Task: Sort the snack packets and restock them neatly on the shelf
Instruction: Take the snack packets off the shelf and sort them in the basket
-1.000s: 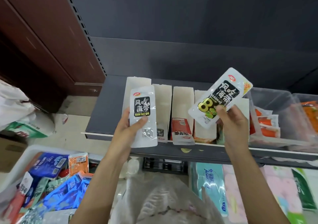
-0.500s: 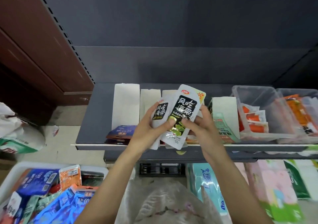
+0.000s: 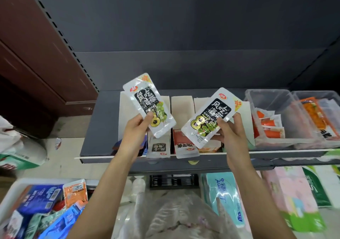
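Each hand pinched one kelp packet: left hand (image 3: pixel 135 128) on its packet (image 3: pixel 150 105), right hand (image 3: pixel 230 131) on another (image 3: pixel 209 117). Glossy film beneath the thumbs might slip.

Two white seaweed snack packets — left packet (image 3: pixel 149 105), right packet (image 3: pixel 209 118) — held tilted (labels outward) above the shelf (image 3: pixel 95 128).

two hands (image 3: pixel 135 128) (image 3: pixel 232 131), two held seaweed packets (image 3: pixel 149 104) (image 3: pixel 209 117), two clear bins (image 3: pixel 272 99) (image 3: pixel 312 95), four white dividers (image 3: pixel 182 106)
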